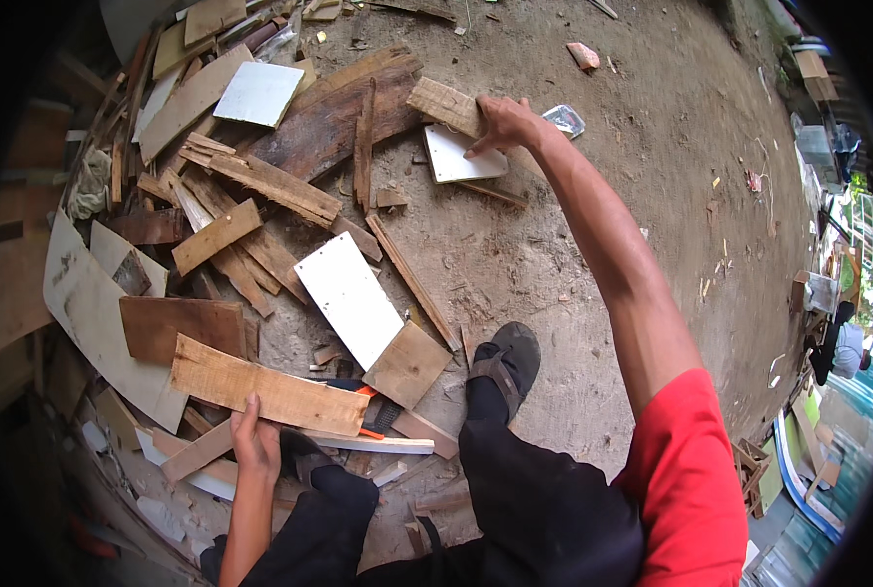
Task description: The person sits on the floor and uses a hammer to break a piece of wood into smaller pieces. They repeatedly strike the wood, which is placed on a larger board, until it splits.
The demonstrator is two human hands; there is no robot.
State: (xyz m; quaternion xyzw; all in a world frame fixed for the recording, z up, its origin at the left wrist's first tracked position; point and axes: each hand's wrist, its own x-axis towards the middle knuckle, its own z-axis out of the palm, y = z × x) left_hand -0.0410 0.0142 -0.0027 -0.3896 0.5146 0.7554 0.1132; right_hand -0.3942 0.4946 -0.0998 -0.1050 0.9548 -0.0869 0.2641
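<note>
My left hand (252, 440) is closed on the lower edge of a light brown wooden plank (270, 384), its thumb against the plank's face. The plank lies nearly level above the scrap near my left foot. My right arm reaches far forward. At its end my right hand (505, 125) grips the right end of a short wooden block (444, 105), fingers over the end and thumb below it. Just under that block a white panel piece (463, 157) rests on the ground, partly covered by the hand. Below the plank, an orange and black object (386, 416) is partly hidden.
Scrap boards pile up at the left, with a rotten slab (334, 122) behind. A white board (348, 298) and a squarish wooden piece (409, 365) lie between my feet and the pile. Beyond my right hand are a clear plastic container (565, 120) and a crumpled wrapper (583, 56).
</note>
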